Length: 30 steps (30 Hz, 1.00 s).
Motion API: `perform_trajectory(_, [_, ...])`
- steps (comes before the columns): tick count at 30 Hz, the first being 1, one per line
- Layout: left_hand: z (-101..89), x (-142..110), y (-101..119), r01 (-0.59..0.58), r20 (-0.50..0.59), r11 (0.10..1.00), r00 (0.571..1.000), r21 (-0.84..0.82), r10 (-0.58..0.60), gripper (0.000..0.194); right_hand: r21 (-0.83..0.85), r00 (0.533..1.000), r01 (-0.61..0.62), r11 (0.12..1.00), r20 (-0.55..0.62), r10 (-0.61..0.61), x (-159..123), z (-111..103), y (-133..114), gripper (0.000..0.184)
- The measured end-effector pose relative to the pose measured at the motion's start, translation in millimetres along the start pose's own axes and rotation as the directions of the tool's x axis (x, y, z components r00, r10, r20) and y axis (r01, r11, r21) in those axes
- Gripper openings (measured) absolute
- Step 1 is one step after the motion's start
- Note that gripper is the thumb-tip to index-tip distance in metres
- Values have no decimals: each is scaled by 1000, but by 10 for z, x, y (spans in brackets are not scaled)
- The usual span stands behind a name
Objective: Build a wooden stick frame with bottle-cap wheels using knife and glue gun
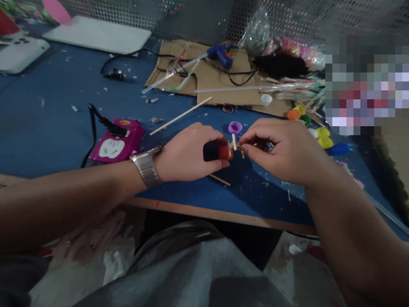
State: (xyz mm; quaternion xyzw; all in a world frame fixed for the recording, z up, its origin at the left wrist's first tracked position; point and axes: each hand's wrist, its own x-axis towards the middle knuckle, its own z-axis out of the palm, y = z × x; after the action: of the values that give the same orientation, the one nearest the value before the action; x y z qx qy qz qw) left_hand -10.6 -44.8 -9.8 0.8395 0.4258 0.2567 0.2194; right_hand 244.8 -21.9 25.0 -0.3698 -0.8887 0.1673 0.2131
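My left hand [191,149], with a metal watch on its wrist, is curled around a small black object with an orange-red end [225,152]; its exact kind cannot be made out. In a pinch of thumb and fingertips, my right hand [277,147] holds a thin wooden stick [239,146] close to that orange-red end. A short pale wooden piece [234,142] stands between the two hands, and its contact points are partly hidden. Just beyond my fingertips lies a purple cap [235,127]. Another wooden stick [220,179] rests on the blue table below my left hand.
A magenta power socket block [118,140] with a black plug is at left. A blue glue gun [221,56] lies on cardboard [226,98] behind my hands. One long stick [180,116] lies before it. Several coloured caps [323,137] and a black bundle [281,65] are at right.
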Motion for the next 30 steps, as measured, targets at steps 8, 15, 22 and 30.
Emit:
perform_trajectory(8, [12, 12, -4, 27, 4, 1000, 1000, 5, -27, 30, 1, 999, -24, 1000, 22, 24, -4, 7, 2, 11])
perform_trajectory(15, [22, 13, 11, 53, -1, 999, 999, -4, -53, 34, -33, 1000, -3, 999, 27, 4, -10, -11, 11, 10])
perform_trajectory(22, [32, 11, 24, 76, 41, 997, 996, 24, -77, 35, -29, 1000, 3, 1000, 15, -3, -17, -15, 19, 8])
perform_trajectory(30, [52, -18, 21, 67, 27, 998, 997, -13, -67, 35, -17, 998, 38, 999, 54, -37, -35, -10, 36, 9])
